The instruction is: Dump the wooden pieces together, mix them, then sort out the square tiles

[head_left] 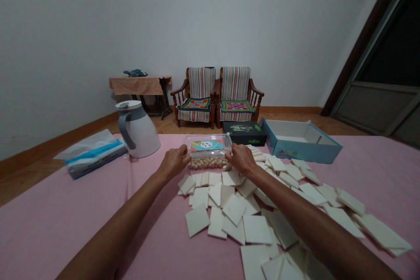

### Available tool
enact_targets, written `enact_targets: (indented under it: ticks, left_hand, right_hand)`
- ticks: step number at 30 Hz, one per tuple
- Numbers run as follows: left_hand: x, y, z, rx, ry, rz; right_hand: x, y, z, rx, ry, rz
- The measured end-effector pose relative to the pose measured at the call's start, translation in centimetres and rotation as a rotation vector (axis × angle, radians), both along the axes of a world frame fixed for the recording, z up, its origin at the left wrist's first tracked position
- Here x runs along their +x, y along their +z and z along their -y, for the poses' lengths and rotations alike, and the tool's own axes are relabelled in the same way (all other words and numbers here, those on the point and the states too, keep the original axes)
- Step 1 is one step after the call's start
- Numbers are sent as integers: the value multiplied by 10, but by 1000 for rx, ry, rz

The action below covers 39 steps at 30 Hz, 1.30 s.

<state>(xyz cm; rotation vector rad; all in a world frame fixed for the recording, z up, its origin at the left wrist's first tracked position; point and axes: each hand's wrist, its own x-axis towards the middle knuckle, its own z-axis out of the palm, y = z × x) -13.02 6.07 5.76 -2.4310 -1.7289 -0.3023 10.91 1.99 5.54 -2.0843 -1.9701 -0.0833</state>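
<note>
Pink cloth [164, 240] lies beneath hands [173, 160] [242, 159] gripping clear container [207, 153].

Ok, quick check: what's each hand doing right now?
Left hand: closed, pinching the left edge of the clear plastic container.
Right hand: closed, fingers at the container's right edge; exact grip hidden.

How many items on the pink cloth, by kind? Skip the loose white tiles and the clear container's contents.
Clear container: 1
Jug: 1
Tissue pack: 1
Black box: 1
Blue box: 1
Total: 5
</note>
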Motion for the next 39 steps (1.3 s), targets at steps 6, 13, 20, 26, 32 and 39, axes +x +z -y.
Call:
enact_targets:
  ticks: [6,13,20,26,32,39]
  left_hand:
    - [7,19,4,-94,41,-187]
    - [37,22,3,-29,-237,-190]
    - [9,23,-7,-47,-365,-237]
    - [-5,25,-5,-4,-480,-272]
    - [29,16,-5,152,-632,-377]
    - [71,12,-4,195,-752,-334]
  right_hand:
    - [5,-28,-2,256,-124,-499]
    - [18,-38,-13,43,-192,-1603]
    - [29,-29,-22,-132,-179,-1705]
    - [19,-33,-11,-303,5,-1812]
    - [16,-46,-5,-224,80,-1818]
    - [18,-51,-2,-232,167,-1858]
